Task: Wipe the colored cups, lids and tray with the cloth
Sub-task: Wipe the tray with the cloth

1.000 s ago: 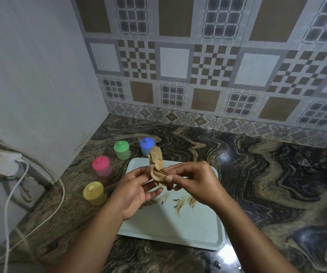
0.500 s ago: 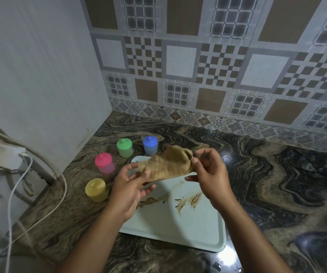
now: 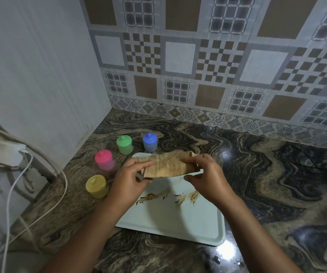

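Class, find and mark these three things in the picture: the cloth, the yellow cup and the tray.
cloth (image 3: 168,164), head view, middle of the spread fabric.
yellow cup (image 3: 97,187), head view, upper side wall just under the lid.
tray (image 3: 194,223), head view, bare floor below the brown stains.

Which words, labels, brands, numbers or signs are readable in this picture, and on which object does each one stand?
None: no text is readable anywhere.
The pink cup, yellow cup, green cup and blue cup: plain, no labels.
The tray and the cloth: no print.
The white charger: no mark visible.
The wall tiles: patterns only, no letters.
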Tool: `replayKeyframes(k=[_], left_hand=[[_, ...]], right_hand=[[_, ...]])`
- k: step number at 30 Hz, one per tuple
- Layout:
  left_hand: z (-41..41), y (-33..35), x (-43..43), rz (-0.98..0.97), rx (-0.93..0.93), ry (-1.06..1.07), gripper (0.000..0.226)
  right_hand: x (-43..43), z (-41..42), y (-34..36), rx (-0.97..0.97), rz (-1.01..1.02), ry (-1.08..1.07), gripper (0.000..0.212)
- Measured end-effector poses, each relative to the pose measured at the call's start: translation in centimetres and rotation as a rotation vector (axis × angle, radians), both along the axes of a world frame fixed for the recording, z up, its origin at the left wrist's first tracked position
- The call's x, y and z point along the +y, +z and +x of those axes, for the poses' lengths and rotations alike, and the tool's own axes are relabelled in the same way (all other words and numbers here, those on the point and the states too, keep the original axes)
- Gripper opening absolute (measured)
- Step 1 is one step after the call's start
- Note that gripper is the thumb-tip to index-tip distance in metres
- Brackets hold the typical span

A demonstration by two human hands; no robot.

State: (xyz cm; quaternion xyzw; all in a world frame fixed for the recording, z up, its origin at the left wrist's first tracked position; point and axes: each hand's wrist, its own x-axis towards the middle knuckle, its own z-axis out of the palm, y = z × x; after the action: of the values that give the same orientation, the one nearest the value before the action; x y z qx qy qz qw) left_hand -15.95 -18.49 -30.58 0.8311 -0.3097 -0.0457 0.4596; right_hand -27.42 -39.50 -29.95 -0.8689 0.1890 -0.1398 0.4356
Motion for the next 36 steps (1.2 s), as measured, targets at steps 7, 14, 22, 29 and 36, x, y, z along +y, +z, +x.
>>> replayKeyframes(k=[7,14,22,29,36], left_hand=[[-0.2,-2.5,0.0,0.067,0.039,0.074,0.013],[-2.4,-6.3,-0.6,0.123,0.496,-0.023,0.018],[-1.8,-9.2,-5.3,0.180,0.602,0.117,0.025],[0.4,-9.5,-7.4,0.365,0.298,0.025,0.029],[2.0,-12.9,0.5,0.550,-0.204,0.118,0.045]], right_hand=[[-0.5,-1.7,-2.3,-0.002,-0.005,0.000,0.007],[0.0,-3.9,-6.3,0.162,0.341,-0.081,0.018],[-3.0,-2.4,-9.3,0.268,0.240,-0.349,0.041],[-4.6,0.9,-9.1,0.497,-0.083,-0.359,0.061],[1.5,0.3,-11.1,0.421,-0.235,-0.271,0.074]])
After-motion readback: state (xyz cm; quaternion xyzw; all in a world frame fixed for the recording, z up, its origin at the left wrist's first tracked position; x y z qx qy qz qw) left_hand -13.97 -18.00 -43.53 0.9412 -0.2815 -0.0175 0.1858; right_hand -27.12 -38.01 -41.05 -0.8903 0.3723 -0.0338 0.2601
